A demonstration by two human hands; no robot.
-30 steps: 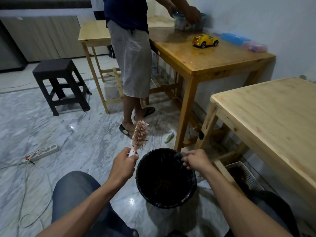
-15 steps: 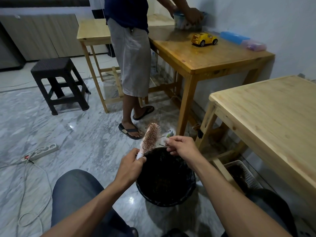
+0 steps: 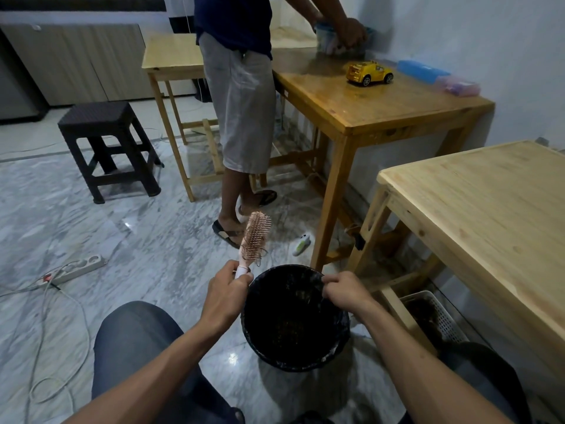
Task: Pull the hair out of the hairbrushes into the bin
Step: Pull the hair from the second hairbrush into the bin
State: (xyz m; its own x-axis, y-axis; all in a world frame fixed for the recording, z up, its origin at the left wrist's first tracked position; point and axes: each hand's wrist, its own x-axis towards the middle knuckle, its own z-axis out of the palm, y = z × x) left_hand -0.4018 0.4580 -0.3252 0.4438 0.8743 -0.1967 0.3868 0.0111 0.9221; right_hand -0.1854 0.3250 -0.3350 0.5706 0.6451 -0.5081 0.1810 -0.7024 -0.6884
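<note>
A pink hairbrush (image 3: 256,237) stands upright, bristles facing me, with dark hair strands (image 3: 260,256) tangled near its base. My left hand (image 3: 224,296) grips its white handle just left of the black bin (image 3: 284,267). The bin sits on the floor between my knees, lined in black with dark hair inside. My right hand (image 3: 347,290) hovers at the bin's right rim, fingers pinched together on a small tuft of hair that is hard to make out against the black liner.
A person (image 3: 241,102) stands close ahead at a wooden table carrying a yellow toy car (image 3: 369,72). Another wooden table (image 3: 489,209) is at my right, a white basket (image 3: 440,316) beneath it. A black stool (image 3: 104,142) and power strip (image 3: 79,266) lie left.
My right hand left the brush head and came down to the bin's right rim. The brush tilted back upright and slightly left in my left hand.
</note>
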